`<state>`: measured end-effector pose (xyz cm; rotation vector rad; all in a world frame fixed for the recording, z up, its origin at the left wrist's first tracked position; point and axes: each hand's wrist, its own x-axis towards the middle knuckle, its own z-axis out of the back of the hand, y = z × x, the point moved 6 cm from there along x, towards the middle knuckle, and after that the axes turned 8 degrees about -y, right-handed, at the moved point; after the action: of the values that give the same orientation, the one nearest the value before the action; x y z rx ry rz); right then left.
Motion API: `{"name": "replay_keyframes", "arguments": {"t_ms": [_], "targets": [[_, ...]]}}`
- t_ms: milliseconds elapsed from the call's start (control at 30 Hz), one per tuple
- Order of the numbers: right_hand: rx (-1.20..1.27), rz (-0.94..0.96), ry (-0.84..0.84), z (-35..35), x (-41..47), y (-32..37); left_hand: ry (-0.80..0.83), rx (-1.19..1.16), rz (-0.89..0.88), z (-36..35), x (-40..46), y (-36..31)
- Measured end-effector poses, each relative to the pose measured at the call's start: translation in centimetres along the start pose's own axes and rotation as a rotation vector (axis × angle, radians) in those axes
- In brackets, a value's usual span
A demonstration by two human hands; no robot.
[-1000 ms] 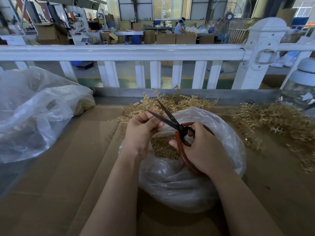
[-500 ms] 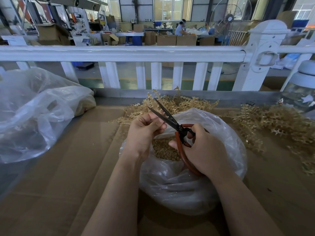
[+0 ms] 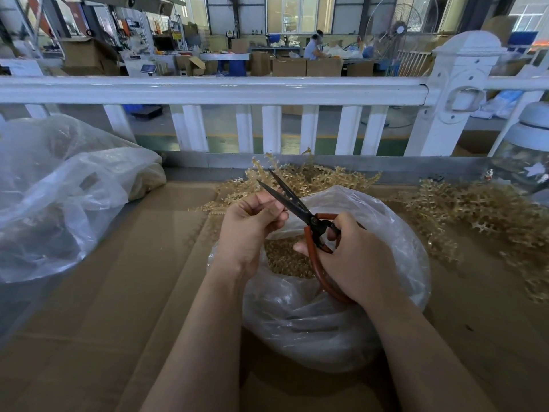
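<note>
My right hand (image 3: 353,257) grips the red loop handles of a pair of scissors (image 3: 292,203), whose dark blades stand apart and point up to the left. My left hand (image 3: 249,224) is curled beside the blades, fingertips pinching something small that I cannot make out. Both hands hover over an open clear plastic bag (image 3: 332,322) holding small golden pieces (image 3: 282,257).
Golden plastic sprigs (image 3: 481,212) lie heaped at the back and right of the cardboard-covered table (image 3: 104,322). A large crumpled plastic bag (image 3: 59,197) sits at the left. A white railing (image 3: 208,90) runs behind; a glass jar (image 3: 525,156) stands far right.
The scissor blades have narrowed a little and the left hand's fingers have shifted at the blades. Both hands stay over the bag.
</note>
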<state>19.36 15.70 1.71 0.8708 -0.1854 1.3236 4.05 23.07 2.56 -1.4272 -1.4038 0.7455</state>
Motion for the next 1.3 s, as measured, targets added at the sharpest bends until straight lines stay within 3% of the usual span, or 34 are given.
{"name": "replay_keyframes", "arguments": {"t_ms": [633, 1300], "targets": [[-0.04, 0.002, -0.06, 0.54, -0.01, 0.41, -0.023, 0.166, -0.077, 0.67, 0.11, -0.18], [-0.008, 0.03, -0.043, 0.41, 0.01, 0.33, 0.011, 0.081, -0.042, 0.85, 0.15, 0.01]]}}
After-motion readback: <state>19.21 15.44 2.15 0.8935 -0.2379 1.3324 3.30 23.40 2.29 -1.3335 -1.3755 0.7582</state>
